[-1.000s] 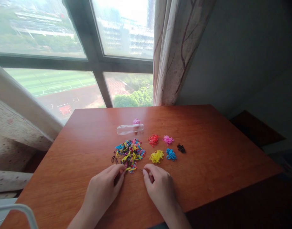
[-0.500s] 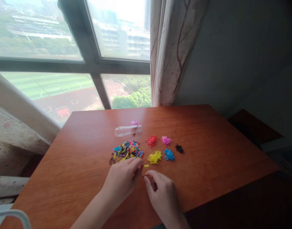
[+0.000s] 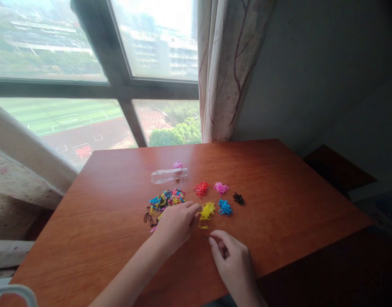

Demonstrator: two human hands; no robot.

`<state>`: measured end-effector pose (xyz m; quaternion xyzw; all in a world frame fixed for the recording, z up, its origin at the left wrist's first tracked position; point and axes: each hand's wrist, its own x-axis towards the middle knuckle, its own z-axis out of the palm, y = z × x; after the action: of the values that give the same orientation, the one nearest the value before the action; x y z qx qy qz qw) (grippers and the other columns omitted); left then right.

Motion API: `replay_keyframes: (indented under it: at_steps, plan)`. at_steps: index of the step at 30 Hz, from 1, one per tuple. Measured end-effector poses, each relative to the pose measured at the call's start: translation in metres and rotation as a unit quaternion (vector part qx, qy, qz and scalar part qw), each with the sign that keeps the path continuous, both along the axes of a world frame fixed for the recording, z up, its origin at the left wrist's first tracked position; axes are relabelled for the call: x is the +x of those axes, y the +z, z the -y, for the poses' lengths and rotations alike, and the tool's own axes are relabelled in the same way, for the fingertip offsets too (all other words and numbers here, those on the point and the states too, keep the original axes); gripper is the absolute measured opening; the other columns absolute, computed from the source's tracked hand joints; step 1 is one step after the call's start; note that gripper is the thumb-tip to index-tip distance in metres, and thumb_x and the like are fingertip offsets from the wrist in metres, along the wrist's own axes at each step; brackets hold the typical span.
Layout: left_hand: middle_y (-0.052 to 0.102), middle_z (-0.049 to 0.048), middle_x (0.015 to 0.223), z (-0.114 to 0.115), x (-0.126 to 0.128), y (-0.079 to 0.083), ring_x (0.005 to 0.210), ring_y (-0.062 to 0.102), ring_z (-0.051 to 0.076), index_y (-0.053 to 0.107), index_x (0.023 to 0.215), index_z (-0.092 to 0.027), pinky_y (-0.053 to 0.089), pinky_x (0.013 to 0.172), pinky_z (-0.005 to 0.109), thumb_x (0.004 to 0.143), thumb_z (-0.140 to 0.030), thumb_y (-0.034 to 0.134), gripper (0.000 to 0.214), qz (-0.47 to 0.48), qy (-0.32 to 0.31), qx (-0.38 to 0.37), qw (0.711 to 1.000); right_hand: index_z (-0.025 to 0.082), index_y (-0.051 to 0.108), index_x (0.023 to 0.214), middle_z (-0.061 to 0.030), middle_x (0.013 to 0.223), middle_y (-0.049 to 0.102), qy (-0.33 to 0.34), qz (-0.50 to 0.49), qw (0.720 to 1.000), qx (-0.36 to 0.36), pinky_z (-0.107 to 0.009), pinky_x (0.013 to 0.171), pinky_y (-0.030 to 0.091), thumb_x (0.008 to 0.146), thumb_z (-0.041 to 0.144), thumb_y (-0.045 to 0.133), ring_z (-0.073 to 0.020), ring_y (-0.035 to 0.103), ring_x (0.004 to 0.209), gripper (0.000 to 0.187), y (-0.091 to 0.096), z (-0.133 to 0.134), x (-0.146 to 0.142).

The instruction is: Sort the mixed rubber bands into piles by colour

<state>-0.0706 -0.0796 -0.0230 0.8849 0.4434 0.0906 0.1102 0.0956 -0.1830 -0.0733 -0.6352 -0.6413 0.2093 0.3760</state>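
My left hand [image 3: 179, 219] hovers at the left edge of a yellow pile of small rubber bands [image 3: 207, 211], its thumb and fingers drawn together. What sits between those fingertips, if anything, is hidden. Just below that pile lies a single yellow rubber band [image 3: 203, 227]. My right hand [image 3: 230, 256], nearer the front edge, pinches a thin dark strand that looks like a black rubber band [image 3: 207, 236]. Partly behind my left hand spreads a mixed heap of coloured rubber bands [image 3: 165, 199].
Sorted piles lie to the right: red bands [image 3: 201, 189], pink bands [image 3: 221, 188], blue bands [image 3: 225, 207] and black bands [image 3: 238, 198]. A clear plastic bottle-like container [image 3: 166, 175] lies behind the heap, with a pink item [image 3: 178, 164] beside it. The wooden table [image 3: 279, 213] meets a window and curtain.
My left hand has moved right and up to the yellow pile. The yellow band near its fingertips now lies apart below the pile. My right hand has shifted right, still pinching.
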Motion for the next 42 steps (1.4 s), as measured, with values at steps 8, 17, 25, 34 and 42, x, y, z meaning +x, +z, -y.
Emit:
replay_keyframes:
  at_steps: [8,17,25,34,42]
  plan:
    - [0.07,0.0017,0.083,0.013,-0.01,0.006,0.072,0.068,0.018,0.063,0.088,-0.023,0.041,0.057,0.024,0.094,-0.024,0.045,0.019,-0.012,-0.007,-0.022,1.0,0.021,0.069,0.092,0.0017,0.063,0.058,-0.041,-0.017,0.999,-0.002,-0.02,0.055,0.043,0.095,0.036,0.051,-0.012,0.057,0.054,0.023,-0.003,-0.004,0.021]
    - [0.071,0.0023,0.086,0.02,0.0,-0.004,0.077,0.07,0.019,0.061,0.086,-0.022,0.047,0.061,0.026,0.09,-0.016,0.046,0.017,-0.058,-0.038,-0.042,0.997,0.02,0.069,0.091,0.0023,0.061,0.056,-0.074,0.009,0.997,0.03,-0.019,0.054,0.044,0.094,0.042,0.053,-0.0116,0.054,0.052,0.028,0.002,-0.01,0.042]
    - [0.071,0.0046,0.088,0.02,0.004,-0.007,0.08,0.069,0.02,0.06,0.088,-0.02,0.049,0.064,0.027,0.093,-0.016,0.043,0.018,-0.064,-0.021,-0.027,0.997,0.019,0.07,0.088,0.002,0.06,0.055,-0.129,0.034,0.99,0.039,-0.02,0.053,0.043,0.092,0.047,0.054,-0.0122,0.054,0.052,0.033,0.004,-0.024,0.065]
    - [0.07,0.0004,0.086,0.024,-0.003,-0.006,0.078,0.07,0.018,0.059,0.092,-0.023,0.048,0.061,0.026,0.091,-0.018,0.045,0.015,-0.052,-0.028,-0.025,0.998,0.02,0.07,0.087,0.0017,0.06,0.057,-0.168,0.067,0.983,0.038,-0.021,0.055,0.042,0.09,0.052,0.053,-0.013,0.056,0.053,0.037,0.005,-0.031,0.082]
    - [0.07,0.0031,0.088,0.021,0.002,-0.012,0.078,0.069,0.019,0.059,0.088,-0.02,0.049,0.061,0.026,0.094,-0.019,0.042,0.017,-0.062,-0.03,-0.011,0.998,0.02,0.07,0.086,0.0,0.061,0.059,-0.19,0.081,0.978,0.031,-0.024,0.056,0.041,0.089,0.054,0.051,-0.0153,0.056,0.055,0.04,0.001,-0.04,0.094]
